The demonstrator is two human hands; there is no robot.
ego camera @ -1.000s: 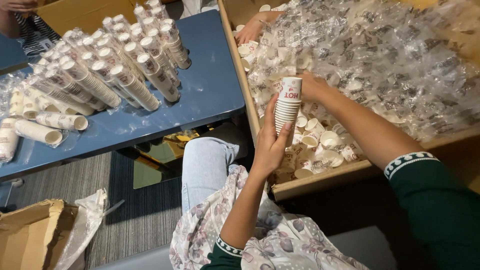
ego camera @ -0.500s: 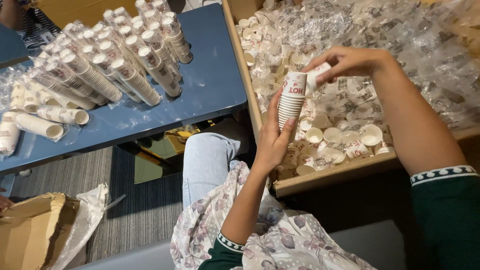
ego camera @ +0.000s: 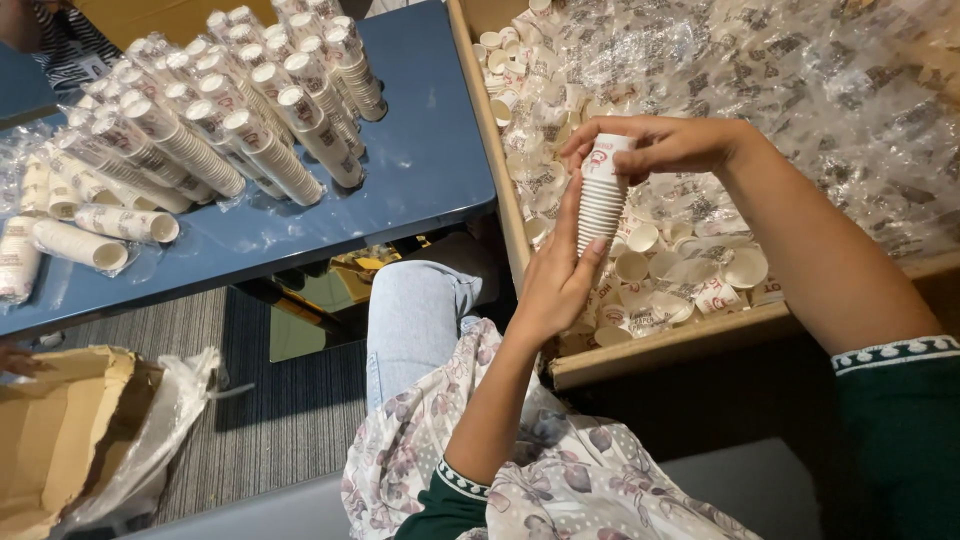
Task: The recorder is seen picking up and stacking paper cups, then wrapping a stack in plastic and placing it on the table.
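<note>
A blue tabletop [ego camera: 420,180] occupies the upper left of the frame. Plastic-wrapped sleeves of stacked paper cups [ego camera: 250,130] lie directly on it, several more sleeves [ego camera: 100,235] at its left edge.

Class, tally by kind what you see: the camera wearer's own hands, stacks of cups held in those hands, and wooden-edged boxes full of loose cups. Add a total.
Hands: 2, left hand and right hand
Held cup stack: 1
Box of loose cups: 1
Total: 4
</note>
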